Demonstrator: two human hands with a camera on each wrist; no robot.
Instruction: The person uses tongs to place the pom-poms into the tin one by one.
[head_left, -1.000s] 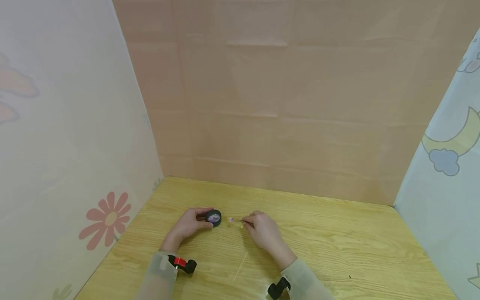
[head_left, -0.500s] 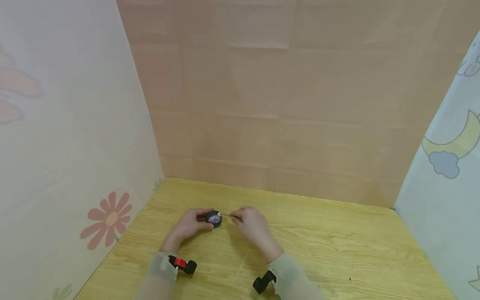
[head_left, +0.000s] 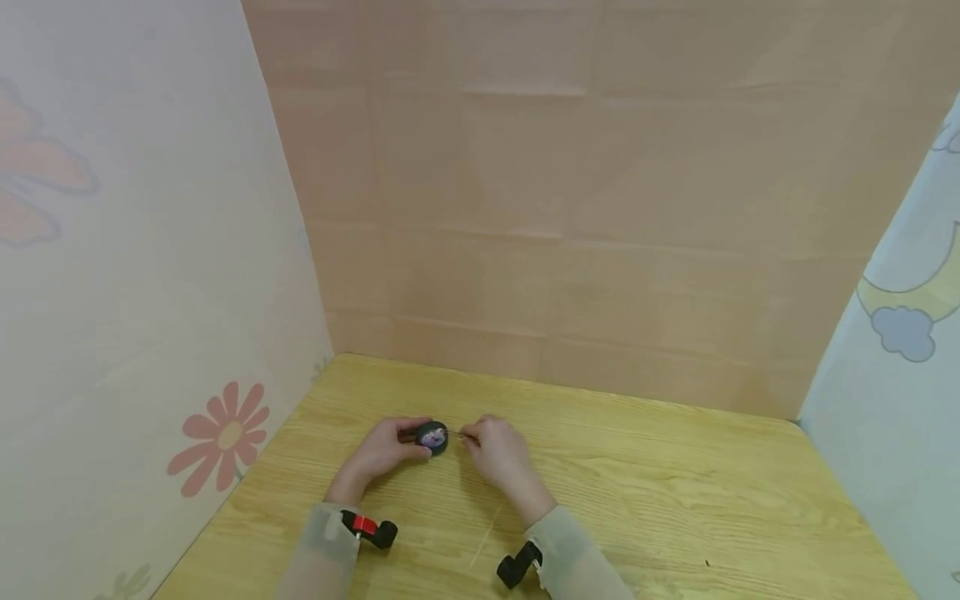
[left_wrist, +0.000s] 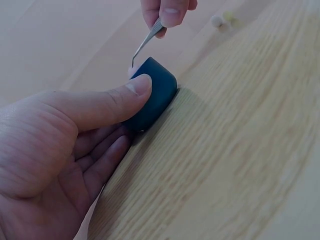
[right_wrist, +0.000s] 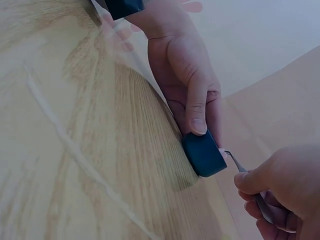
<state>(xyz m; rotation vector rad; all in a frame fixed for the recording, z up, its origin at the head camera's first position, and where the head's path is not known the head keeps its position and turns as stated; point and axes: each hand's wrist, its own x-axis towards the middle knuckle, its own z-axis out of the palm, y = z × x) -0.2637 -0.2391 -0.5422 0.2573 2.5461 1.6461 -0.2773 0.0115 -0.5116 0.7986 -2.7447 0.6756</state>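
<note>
My left hand (head_left: 378, 452) holds a small round dark container (head_left: 432, 438) against the wooden table, thumb on its near side and fingers behind. Its round upper face shows a purple pattern in the head view; both wrist views show its dark blue-green side wall. To the right, my right hand (head_left: 501, 454) pinches a pair of metal tweezers (left_wrist: 146, 42) between thumb and fingers. Their fine bent tip reaches the container's upper face. A small pale pink piece (right_wrist: 223, 151) shows right at the tweezers' tip, partly behind the container's rim.
A whitish bead-like piece (left_wrist: 216, 21) and a yellow-green one (left_wrist: 230, 19) lie on the table beyond the right hand. A pale line (head_left: 486, 537) runs along the wooden tabletop (head_left: 637, 492). Printed sheets stand at both sides, with a brown paper backdrop (head_left: 562, 208) behind.
My right hand has moved left with the tweezers, carrying the pink piece from beside the container onto its upper face. My left hand keeps its hold. The head view has shifted slightly.
</note>
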